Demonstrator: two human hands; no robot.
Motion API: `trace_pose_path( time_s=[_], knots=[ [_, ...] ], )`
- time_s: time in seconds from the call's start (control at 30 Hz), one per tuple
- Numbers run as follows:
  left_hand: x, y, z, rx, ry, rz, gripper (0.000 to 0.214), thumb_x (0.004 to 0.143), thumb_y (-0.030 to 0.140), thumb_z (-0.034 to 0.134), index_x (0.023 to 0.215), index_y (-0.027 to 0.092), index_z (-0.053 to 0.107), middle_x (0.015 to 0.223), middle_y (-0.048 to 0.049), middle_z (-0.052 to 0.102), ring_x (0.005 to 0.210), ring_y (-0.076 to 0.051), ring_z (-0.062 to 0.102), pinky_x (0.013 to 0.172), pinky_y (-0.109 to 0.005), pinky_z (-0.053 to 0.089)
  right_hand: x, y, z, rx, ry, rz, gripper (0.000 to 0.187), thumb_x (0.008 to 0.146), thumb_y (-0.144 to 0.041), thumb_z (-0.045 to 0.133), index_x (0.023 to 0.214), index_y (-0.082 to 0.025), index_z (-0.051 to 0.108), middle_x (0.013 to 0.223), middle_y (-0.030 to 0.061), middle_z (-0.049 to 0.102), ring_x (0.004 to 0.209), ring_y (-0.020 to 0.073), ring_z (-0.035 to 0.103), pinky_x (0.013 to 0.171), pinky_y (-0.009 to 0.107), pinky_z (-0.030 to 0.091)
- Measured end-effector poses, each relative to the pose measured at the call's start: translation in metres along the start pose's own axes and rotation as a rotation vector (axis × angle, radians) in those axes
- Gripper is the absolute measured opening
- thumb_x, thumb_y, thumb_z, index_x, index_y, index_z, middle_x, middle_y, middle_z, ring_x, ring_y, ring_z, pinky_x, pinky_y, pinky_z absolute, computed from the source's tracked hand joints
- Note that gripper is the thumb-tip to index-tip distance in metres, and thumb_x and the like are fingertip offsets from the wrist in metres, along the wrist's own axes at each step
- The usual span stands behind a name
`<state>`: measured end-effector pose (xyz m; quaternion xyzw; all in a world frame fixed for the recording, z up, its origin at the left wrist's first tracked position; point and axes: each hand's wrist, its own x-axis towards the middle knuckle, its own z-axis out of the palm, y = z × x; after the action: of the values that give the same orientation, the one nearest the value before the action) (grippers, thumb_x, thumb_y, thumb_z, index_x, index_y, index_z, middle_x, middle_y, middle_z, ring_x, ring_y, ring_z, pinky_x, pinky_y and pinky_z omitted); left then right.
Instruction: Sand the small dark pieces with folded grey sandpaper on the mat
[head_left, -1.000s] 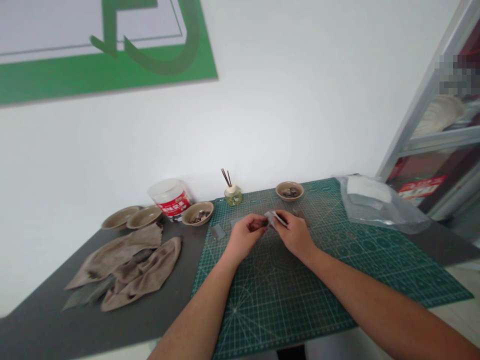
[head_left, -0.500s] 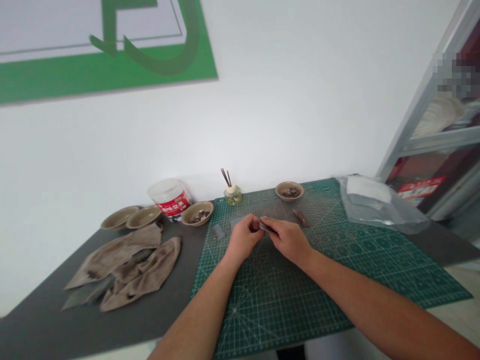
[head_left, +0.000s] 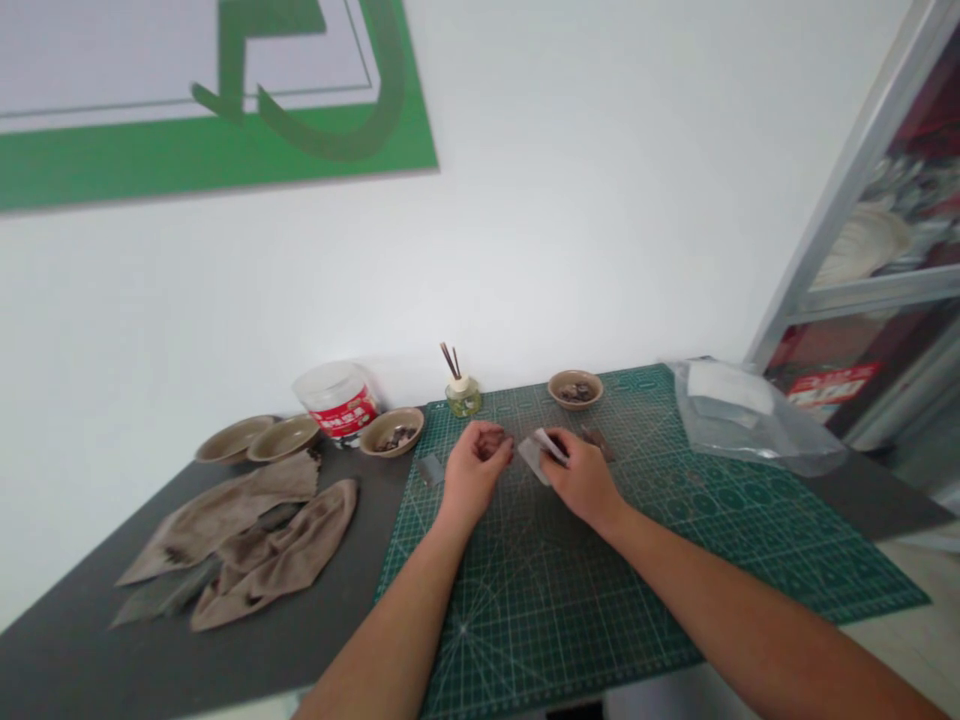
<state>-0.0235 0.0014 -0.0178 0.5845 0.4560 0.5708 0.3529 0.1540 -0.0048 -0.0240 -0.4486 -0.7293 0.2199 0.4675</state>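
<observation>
Holding, left hand (head_left: 472, 475): clamped on a small brown piece (head_left: 491, 441) at the fingertips
Holding, right hand (head_left: 585, 482): clamped on a folded pale grey sheet (head_left: 535, 455)
Position: hands just apart, both above a green cutting mat (head_left: 525, 610)
Nearby on mat: a dark brown scrap (head_left: 598, 441) beside the right hand, a small grey square (head_left: 430, 469) left of the left hand
Far mat edge: a tan bowl (head_left: 575, 390) holding dark pieces

L hand (head_left: 472, 472), R hand (head_left: 585, 480) now further apart.
</observation>
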Motion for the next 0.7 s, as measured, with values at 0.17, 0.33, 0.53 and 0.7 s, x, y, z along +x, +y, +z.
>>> trace_pose_path(
  time_s=[0.17,0.33,0.53,0.7],
  knots=[
    [0.001,0.005,-0.006,-0.16,0.038,-0.033,0.027,0.077,0.03,0.067,0.099,0.019,0.059,0.075,0.0,0.064,0.068,-0.014,0.063,0.069,-0.028,0.052,-0.003,-0.003,0.001,0.08,-0.327,0.0,0.01,0.076,-0.023,0.064,0.085,-0.018,0.064,0.074,-0.0018,0.067,0.065,0.0145,0.06,0.059,0.022,0.043],
    [-0.002,0.007,-0.007,-0.261,-0.059,-0.054,0.033,0.076,0.028,0.069,0.106,0.017,0.062,0.082,-0.0029,0.065,0.071,-0.014,0.063,0.07,-0.029,0.052,-0.002,0.0,0.001,-0.012,-0.219,-0.08,0.022,0.07,-0.021,0.071,0.091,-0.018,0.065,0.084,0.0022,0.066,0.081,0.0183,0.06,0.075,0.028,0.045],
    [-0.005,0.008,-0.003,-0.245,-0.182,-0.092,0.035,0.073,0.026,0.073,0.105,0.017,0.061,0.076,-0.0023,0.067,0.069,-0.015,0.064,0.07,-0.029,0.051,0.006,0.007,-0.005,0.327,-0.151,0.057,0.029,0.083,-0.032,0.061,0.11,-0.02,0.06,0.088,0.0029,0.068,0.075,0.0148,0.062,0.068,0.026,0.048],
    [-0.007,0.01,0.0,-0.201,-0.207,-0.1,0.029,0.071,0.025,0.075,0.094,0.016,0.06,0.069,0.0005,0.066,0.065,-0.013,0.063,0.066,-0.025,0.05,0.008,0.009,-0.001,0.631,-0.261,0.1,0.026,0.084,-0.032,0.061,0.107,-0.019,0.062,0.091,0.0041,0.07,0.075,0.015,0.064,0.065,0.025,0.049]
  ],
)
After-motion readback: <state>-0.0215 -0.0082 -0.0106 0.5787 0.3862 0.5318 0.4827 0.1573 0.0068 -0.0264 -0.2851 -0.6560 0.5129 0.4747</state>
